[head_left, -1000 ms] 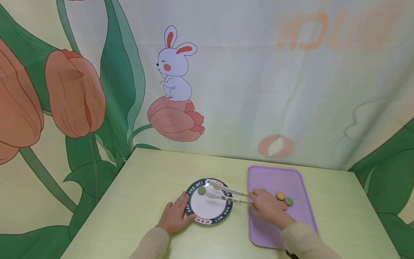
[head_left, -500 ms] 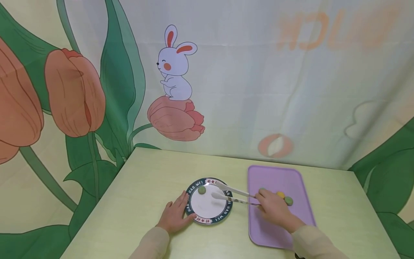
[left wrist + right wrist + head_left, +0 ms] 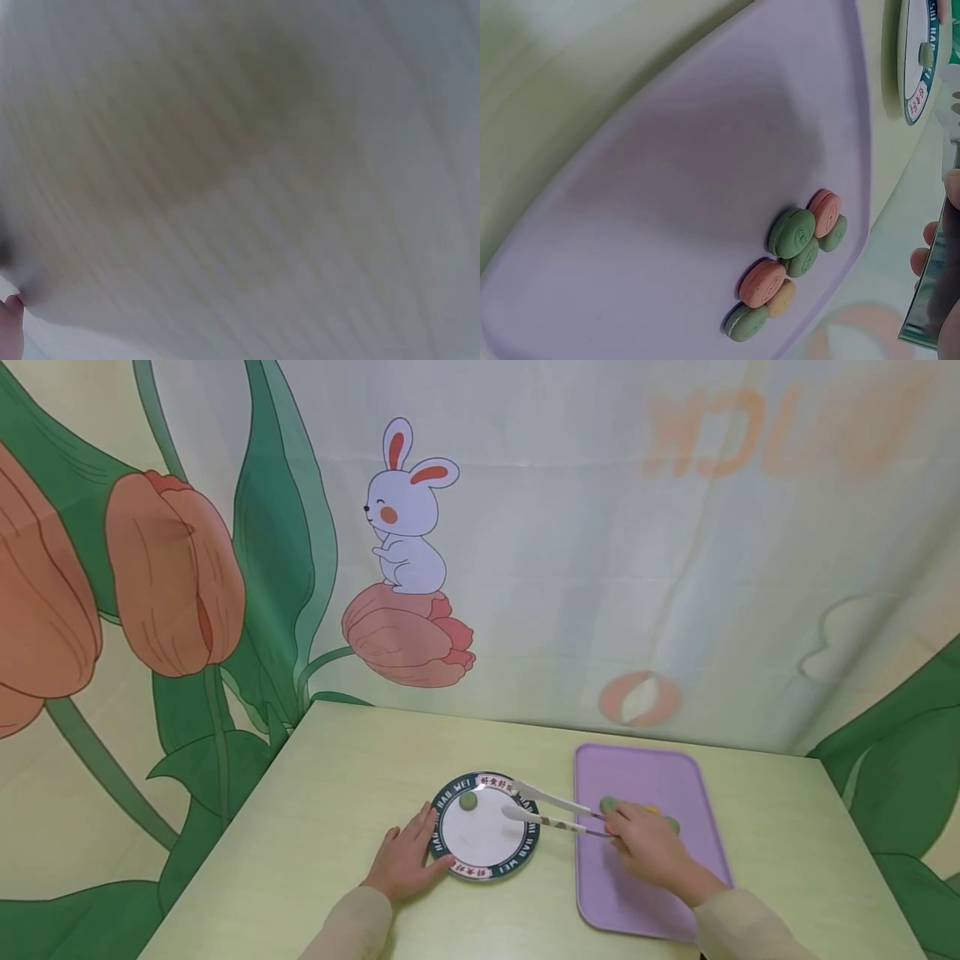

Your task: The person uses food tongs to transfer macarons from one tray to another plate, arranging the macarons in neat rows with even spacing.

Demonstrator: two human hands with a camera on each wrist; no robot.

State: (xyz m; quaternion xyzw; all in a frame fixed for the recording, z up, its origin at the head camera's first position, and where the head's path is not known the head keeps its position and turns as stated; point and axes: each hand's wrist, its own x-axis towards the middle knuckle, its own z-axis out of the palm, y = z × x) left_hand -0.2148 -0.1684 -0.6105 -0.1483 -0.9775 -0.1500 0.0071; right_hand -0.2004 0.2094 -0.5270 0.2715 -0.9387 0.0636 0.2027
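Note:
My left hand [image 3: 405, 857] lies at the left rim of a round plate [image 3: 480, 843], fingers straight and thumb touching the edge. On the plate, toward its upper left, sits one green macaron [image 3: 468, 801]. My right hand [image 3: 643, 842] grips a pair of tongs [image 3: 555, 801] whose two pale arms are spread, with nothing between them. Their tips hang over the plate's right part, apart from the macaron. In the right wrist view the tongs' shiny metal handle [image 3: 928, 292] shows between fingers and thumb. The left wrist view is mostly a blurred pale surface.
A purple tray [image 3: 630, 768] lies right of the plate, under my right hand. It bears several macarons: a large green one [image 3: 792, 232], a pink one [image 3: 763, 283] and a yellow one [image 3: 782, 298] among them. A printed curtain [image 3: 540, 568] hangs behind the table [image 3: 360, 752].
My right hand and the tongs have drawn rightward, and the tips have moved off from the green macaron on the plate. My left hand has stayed put.

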